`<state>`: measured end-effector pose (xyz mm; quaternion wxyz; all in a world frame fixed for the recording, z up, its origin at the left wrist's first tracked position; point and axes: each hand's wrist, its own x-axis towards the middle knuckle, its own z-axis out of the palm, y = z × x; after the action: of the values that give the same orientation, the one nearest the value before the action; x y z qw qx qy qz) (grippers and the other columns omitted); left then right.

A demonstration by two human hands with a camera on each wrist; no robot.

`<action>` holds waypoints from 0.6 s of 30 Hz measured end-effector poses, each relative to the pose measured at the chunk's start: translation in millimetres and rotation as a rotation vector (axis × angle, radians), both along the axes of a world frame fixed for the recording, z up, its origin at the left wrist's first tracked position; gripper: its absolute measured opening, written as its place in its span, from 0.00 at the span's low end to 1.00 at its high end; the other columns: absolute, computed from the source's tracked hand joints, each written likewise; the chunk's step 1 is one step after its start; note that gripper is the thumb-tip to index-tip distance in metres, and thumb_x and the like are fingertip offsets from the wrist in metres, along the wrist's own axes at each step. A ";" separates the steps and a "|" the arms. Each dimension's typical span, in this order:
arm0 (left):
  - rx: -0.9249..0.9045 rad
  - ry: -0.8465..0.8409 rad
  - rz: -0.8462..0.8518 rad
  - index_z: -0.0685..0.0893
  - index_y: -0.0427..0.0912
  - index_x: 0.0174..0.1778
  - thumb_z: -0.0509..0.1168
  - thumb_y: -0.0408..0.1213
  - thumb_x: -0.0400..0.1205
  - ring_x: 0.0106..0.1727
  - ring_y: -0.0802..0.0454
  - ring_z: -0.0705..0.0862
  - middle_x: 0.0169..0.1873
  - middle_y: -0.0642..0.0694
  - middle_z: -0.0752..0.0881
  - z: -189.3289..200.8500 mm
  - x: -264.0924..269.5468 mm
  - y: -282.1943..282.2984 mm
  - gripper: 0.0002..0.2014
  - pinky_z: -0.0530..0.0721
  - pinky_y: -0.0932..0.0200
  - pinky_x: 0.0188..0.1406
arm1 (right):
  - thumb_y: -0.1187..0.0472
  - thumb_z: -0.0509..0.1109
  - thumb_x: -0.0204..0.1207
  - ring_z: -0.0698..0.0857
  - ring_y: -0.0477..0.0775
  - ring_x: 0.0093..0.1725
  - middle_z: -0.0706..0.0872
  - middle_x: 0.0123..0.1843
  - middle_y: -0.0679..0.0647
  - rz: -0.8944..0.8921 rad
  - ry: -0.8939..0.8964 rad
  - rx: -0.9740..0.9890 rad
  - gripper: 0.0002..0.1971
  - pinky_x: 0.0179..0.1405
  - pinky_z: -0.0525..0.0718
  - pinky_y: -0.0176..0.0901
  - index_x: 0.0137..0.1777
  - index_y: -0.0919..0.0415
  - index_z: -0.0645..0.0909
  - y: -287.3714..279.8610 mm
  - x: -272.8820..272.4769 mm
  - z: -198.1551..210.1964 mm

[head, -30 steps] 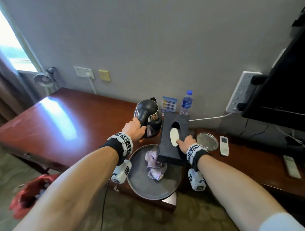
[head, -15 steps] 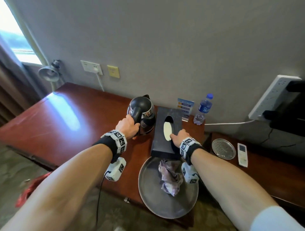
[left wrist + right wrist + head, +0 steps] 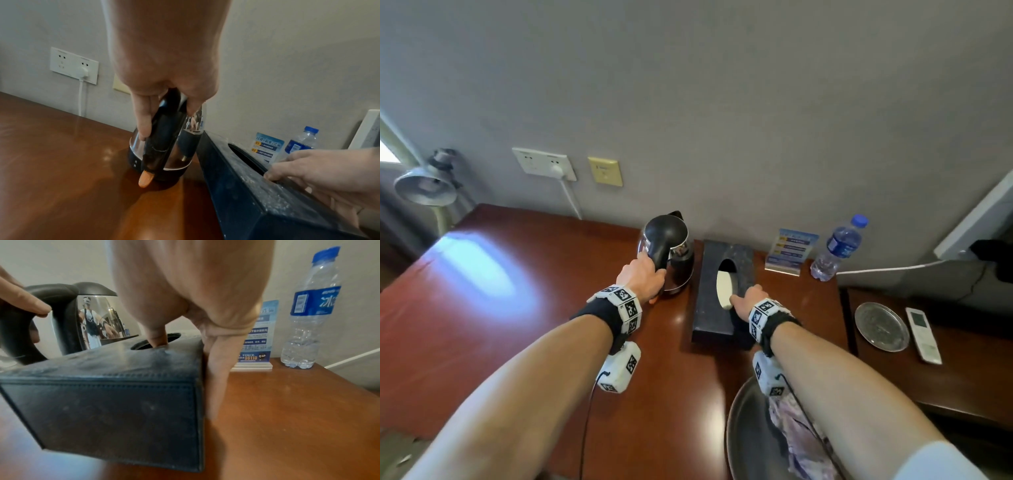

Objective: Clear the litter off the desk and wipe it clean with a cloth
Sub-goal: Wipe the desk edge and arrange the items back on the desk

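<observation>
Grey wall backs the red-brown worktop (image 3: 517,325), where your left hand (image 3: 642,277) has its fingers (image 3: 144,120) wrapped round the kettle (image 3: 671,253) handle and your right hand (image 3: 748,299) grasps the dark tissue box (image 3: 722,291), thumb hooked in its slot. The wiping cloth (image 3: 801,442) lies crumpled on the round tray (image 3: 743,442) at the near edge. Kettle and box sit almost touching, so setting either down carelessly could knock the other, and your right forearm hangs over the tray and could nudge it off the edge.
</observation>
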<state>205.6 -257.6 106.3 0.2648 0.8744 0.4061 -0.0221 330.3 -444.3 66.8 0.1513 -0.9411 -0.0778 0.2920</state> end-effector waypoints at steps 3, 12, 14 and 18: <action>-0.010 0.001 -0.016 0.71 0.38 0.66 0.63 0.46 0.86 0.42 0.44 0.78 0.36 0.48 0.78 -9.4 9.8 18.8 0.19 0.76 0.54 0.44 | 0.48 0.65 0.82 0.79 0.65 0.69 0.77 0.72 0.64 -0.048 0.007 -0.013 0.33 0.62 0.78 0.50 0.78 0.69 0.60 15.2 7.3 -10.0; -0.070 0.026 -0.091 0.71 0.36 0.66 0.63 0.47 0.86 0.48 0.41 0.80 0.55 0.37 0.84 -25.9 31.7 49.7 0.20 0.75 0.52 0.45 | 0.49 0.65 0.82 0.78 0.66 0.70 0.76 0.73 0.65 -0.142 0.051 -0.052 0.33 0.64 0.77 0.52 0.79 0.69 0.59 32.7 26.9 -36.1; -0.078 0.027 -0.093 0.71 0.37 0.65 0.63 0.47 0.86 0.45 0.44 0.77 0.52 0.39 0.83 -26.8 34.8 53.9 0.19 0.76 0.52 0.45 | 0.51 0.65 0.82 0.77 0.66 0.71 0.76 0.73 0.65 -0.169 0.061 -0.040 0.32 0.66 0.76 0.53 0.78 0.68 0.60 36.0 26.2 -42.9; -0.058 0.054 -0.110 0.71 0.37 0.65 0.63 0.48 0.86 0.49 0.40 0.81 0.53 0.38 0.83 -31.9 38.1 59.9 0.20 0.77 0.51 0.45 | 0.51 0.64 0.82 0.77 0.69 0.70 0.77 0.71 0.66 -0.155 0.036 -0.028 0.29 0.66 0.76 0.56 0.76 0.68 0.61 43.9 30.4 -54.6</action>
<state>243.7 -197.7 74.4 0.2773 0.8864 0.3636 -0.0722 360.7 -400.5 12.1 0.1615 -0.9410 0.0021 0.2973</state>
